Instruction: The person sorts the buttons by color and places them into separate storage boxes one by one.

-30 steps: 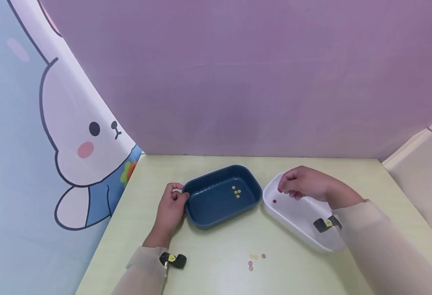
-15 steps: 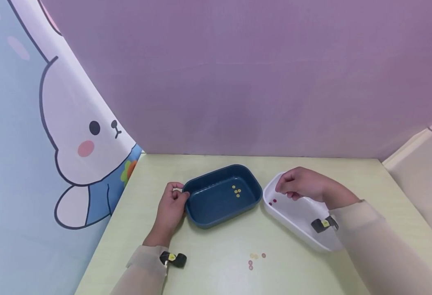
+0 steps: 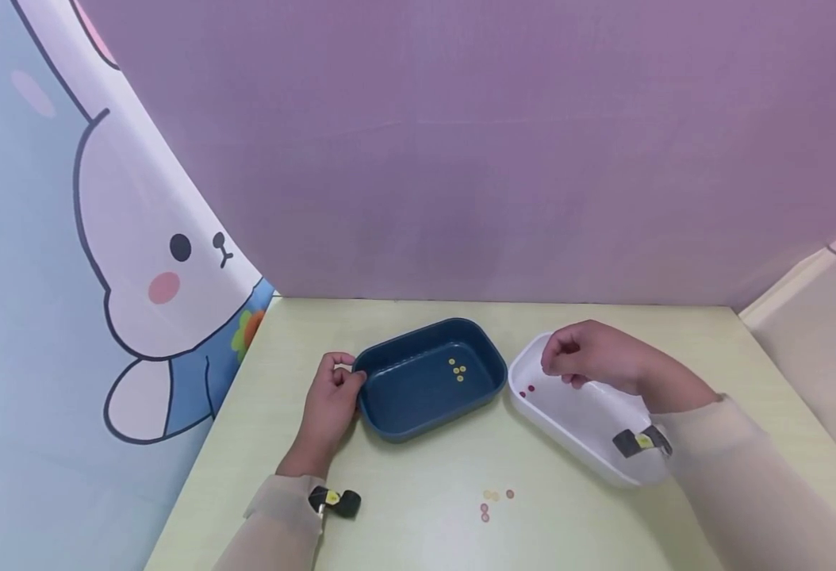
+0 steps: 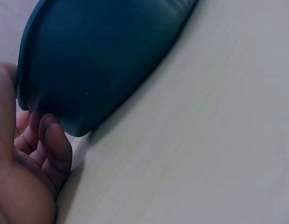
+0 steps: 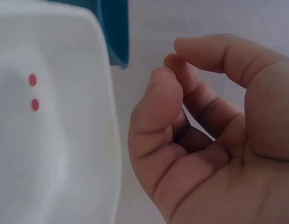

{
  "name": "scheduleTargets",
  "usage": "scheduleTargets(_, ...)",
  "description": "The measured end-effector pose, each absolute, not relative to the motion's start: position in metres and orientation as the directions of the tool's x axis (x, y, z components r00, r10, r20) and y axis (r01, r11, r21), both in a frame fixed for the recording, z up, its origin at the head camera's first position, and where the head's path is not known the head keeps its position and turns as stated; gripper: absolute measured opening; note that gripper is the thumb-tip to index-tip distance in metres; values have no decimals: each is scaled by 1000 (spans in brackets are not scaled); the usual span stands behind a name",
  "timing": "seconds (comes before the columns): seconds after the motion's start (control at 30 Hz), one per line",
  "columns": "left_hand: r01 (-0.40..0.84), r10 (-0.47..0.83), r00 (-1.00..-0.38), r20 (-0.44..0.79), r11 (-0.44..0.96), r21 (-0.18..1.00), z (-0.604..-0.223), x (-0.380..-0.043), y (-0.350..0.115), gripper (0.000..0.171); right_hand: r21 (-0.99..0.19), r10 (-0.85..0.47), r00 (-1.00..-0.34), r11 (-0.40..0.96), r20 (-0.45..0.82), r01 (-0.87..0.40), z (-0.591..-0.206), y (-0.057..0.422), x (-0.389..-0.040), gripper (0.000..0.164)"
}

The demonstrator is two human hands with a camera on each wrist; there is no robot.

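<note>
My left hand grips the left end of a dark blue tray, thumb over its rim and fingers against the outside. Inside that tray lie several small yellow buttons. Over the far end of a white tray hovers my right hand, its fingers loosely bent. The right wrist view shows nothing between thumb and fingertips, with the hand beside the white rim. Two red buttons lie on the white tray's floor, apart from the fingers.
On the pale tabletop, nearer to me, lie two yellow buttons and three red buttons. The trays stand close together at their near ends. A purple wall borders the table's far edge; a rabbit-print panel stands left.
A red button dropped from my right fingers into the white tray, beside the one lying there. The right hand then shifted slightly right. My left hand and the blue tray stayed put.
</note>
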State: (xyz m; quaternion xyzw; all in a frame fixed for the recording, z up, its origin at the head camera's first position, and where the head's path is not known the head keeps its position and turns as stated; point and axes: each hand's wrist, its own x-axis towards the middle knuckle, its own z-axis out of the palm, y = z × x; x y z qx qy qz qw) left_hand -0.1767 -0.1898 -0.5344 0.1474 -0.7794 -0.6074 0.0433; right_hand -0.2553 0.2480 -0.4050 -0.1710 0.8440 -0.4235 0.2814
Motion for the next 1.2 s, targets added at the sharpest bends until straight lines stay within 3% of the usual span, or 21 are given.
scheduleTargets(0.33, -171, -271, -956, -109, 215, 962, -536, -178, -190, 28, -753, -562, -801, 614, -205, -237, -378, 238, -209, 7)
scheduleTargets(0.57, -184, -275, -954, -119, 223, 957, -538, -180, -190, 27, -735, -575, -804, 610, -153, -296, -378, 231, -180, 6)
scheduleTargets(1.2, -187, -277, -953, -121, 227, 956, -545, -183, -191, 27, -766, -572, -813, 570, -109, -298, -457, 204, -124, 13)
